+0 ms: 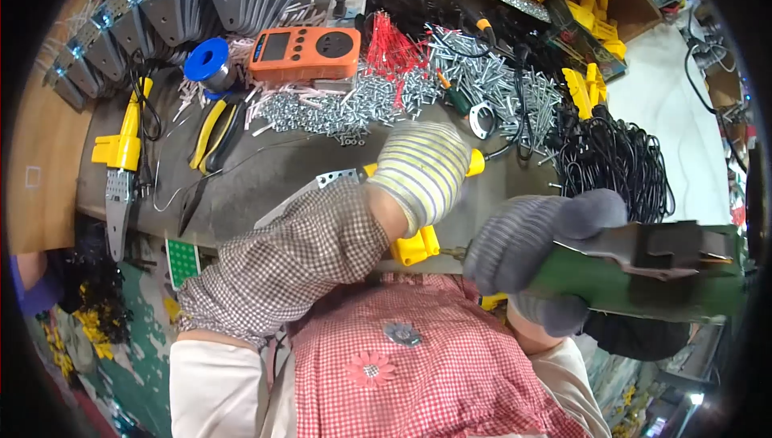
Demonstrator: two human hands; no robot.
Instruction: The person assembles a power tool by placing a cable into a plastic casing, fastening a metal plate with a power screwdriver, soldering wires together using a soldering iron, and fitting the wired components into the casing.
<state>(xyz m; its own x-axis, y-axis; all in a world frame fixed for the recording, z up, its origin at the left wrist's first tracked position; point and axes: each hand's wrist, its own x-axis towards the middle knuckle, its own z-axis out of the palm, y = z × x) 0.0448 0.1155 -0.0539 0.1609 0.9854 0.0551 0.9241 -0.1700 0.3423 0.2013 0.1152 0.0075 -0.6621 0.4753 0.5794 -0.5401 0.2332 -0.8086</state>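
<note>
My left hand (425, 173), in a striped white and yellow glove, is closed around a yellow-handled tool (476, 162). A perforated metal plate (336, 178) sticks out of that tool to the left, and a black cord leaves its right end. Yellow plastic prongs (416, 247) show below the glove. My right hand (523, 249), gloved in grey, grips a green power screwdriver (643, 281), partly blurred. Its thin tip points left, close to the prongs; whether they touch I cannot tell.
Behind my hands lie heaped screws (498, 76), nuts (314, 112), an orange meter (305, 54) and a solder spool (211, 64). Pliers (215, 134) and another yellow-handled tool (125, 145) lie left. Black cords (615, 165) are piled right; yellow casings (579, 4) fill the back right.
</note>
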